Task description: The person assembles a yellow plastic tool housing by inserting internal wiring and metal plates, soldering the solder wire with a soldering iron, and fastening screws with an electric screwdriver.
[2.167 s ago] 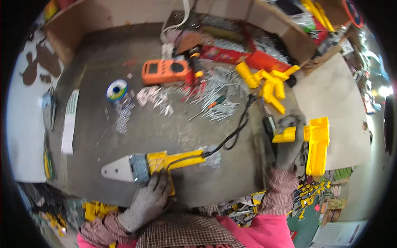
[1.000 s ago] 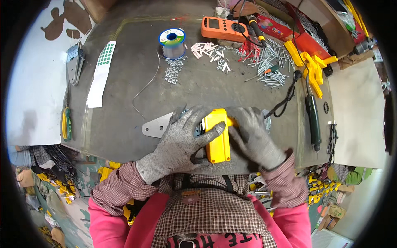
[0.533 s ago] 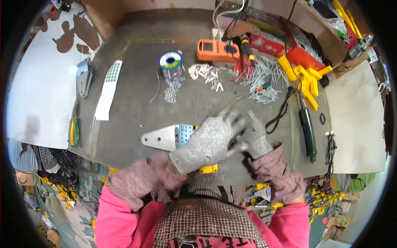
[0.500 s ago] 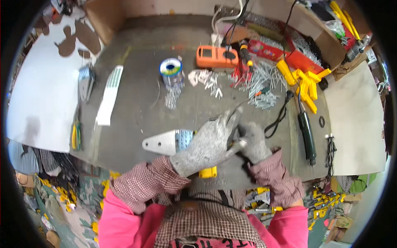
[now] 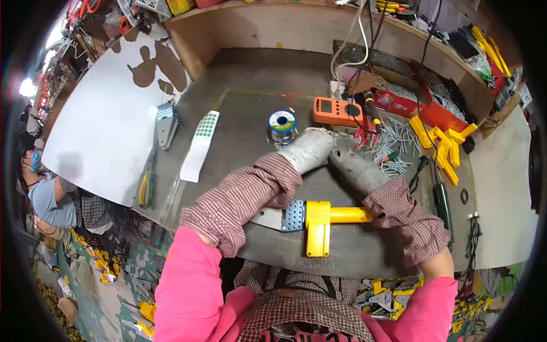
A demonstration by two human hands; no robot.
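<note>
My left hand (image 5: 310, 151), in a grey glove with a pale palm, is curled over the middle of the table just right of a solder wire spool (image 5: 282, 126). Whatever its fingers hold is hidden. Close by on the right, my right hand (image 5: 359, 171), in a grey glove, has its fingers drawn together and pointing at the left hand; I cannot make out anything in them. Nearer me lies a yellow plastic T-shaped housing (image 5: 318, 228) joined to a blue-grey perforated metal plate (image 5: 293, 215); my left forearm partly covers the plate's grey end, and neither hand touches the housing.
An orange multimeter (image 5: 337, 112) lies behind my hands, beside a heap of metal pins (image 5: 399, 139). Yellow plastic parts (image 5: 444, 148) and a dark pen-shaped power tool (image 5: 442, 208) are at the right. Left stand a sticker strip (image 5: 199, 148) and pliers (image 5: 146, 185). A person (image 5: 54, 196) sits far left.
Both hands have moved away from me, off the yellow housing, which now shows in full. The whole view has also shifted, with table things appearing farther right and lower.
</note>
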